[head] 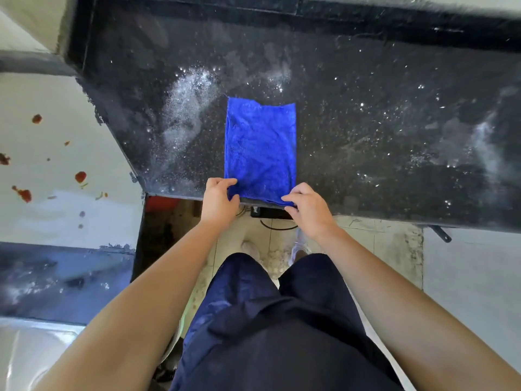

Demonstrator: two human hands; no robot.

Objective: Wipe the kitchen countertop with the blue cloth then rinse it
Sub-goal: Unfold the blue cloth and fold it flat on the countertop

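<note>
1. Cloth point(260, 148), blue and flat, lies on the dark table point(394, 122), its near edge at the table's front edge.
2. I see the left hand point(220, 198) pinching its near left corner.
3. The right hand point(310, 211) pinches its near right corner.
4. White dust point(186, 108) lies on the table left of the cloth.

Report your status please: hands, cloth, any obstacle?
Hands: left hand and right hand pinch near corners of blue cloth. Cloth flat on countertop, white powder both sides. Nothing blocking.
</note>
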